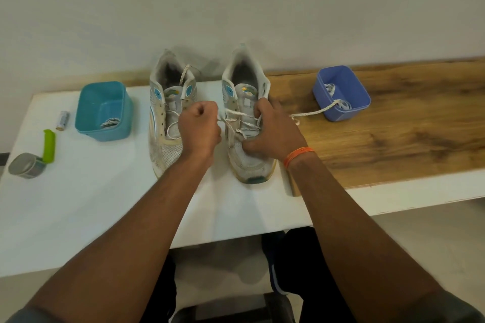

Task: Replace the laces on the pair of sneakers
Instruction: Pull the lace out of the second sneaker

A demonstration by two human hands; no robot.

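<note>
Sneakers [204,113] white, scuffed; laces [237,123] speckled

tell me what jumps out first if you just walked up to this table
A pair of worn white sneakers stands at the table's middle, toes toward the person. The left hand pinches a speckled white lace while the right hand grips the right-side sneaker. The lace trails right into a blue tub on the wooden board; a teal tub sits left of the shoes.
</note>
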